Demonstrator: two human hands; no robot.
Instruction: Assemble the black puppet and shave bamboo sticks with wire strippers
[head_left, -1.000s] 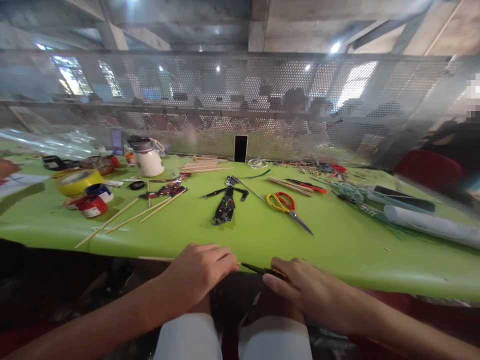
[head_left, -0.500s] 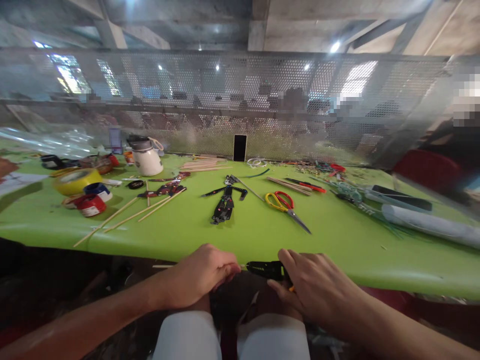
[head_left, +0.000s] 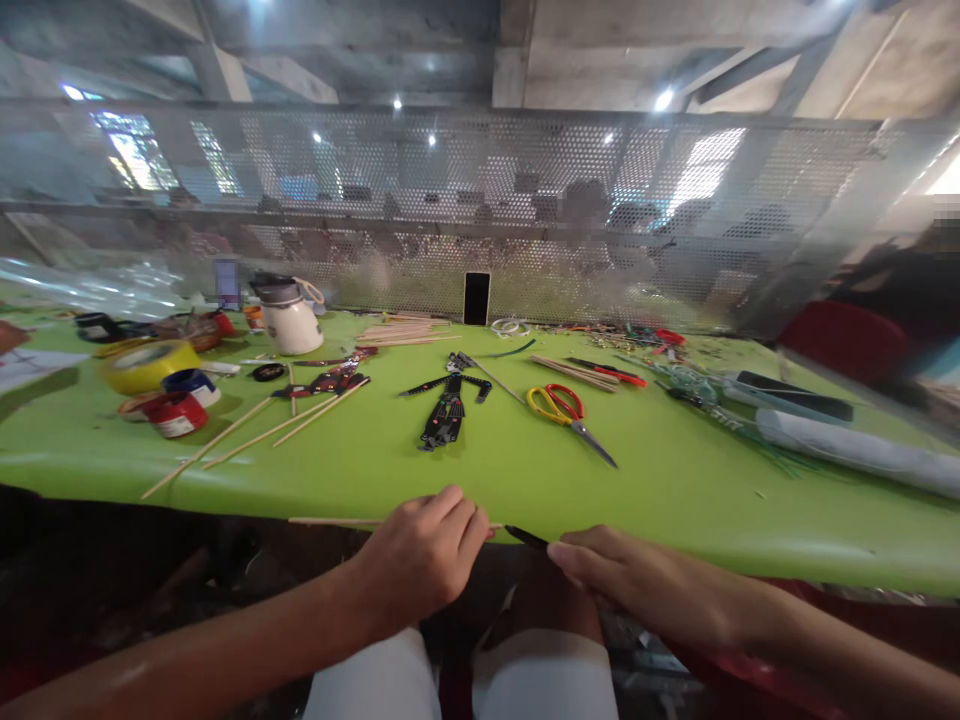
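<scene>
At the near table edge, my left hand (head_left: 431, 550) is closed around a thin wooden stick (head_left: 330, 521), whose short end pokes out past the fingers. My right hand (head_left: 607, 568) grips a black-jawed hand tool (head_left: 526, 538), its tip close to that end of the stick; the handles are mostly hidden by the fingers. Beyond the hands a black jointed figure (head_left: 444, 410) lies on the green table (head_left: 510, 480). Scissors with yellow and red handles (head_left: 559, 408) rest to its right. A dark red figure (head_left: 330, 381) lies to its left beside loose sticks (head_left: 244, 438).
Paint pots (head_left: 175, 414), yellow tape (head_left: 150, 366) and a white jug (head_left: 291, 322) stand at the left. An upright phone (head_left: 477, 298) is at the back. More sticks (head_left: 576, 373), a red-black cutter (head_left: 607, 371) and a white roll (head_left: 855, 442) lie at the right.
My left hand has rolled over and risen slightly with the stick. The black tool has turned from its flat side to a narrow edge-on view as my right hand rotated.
</scene>
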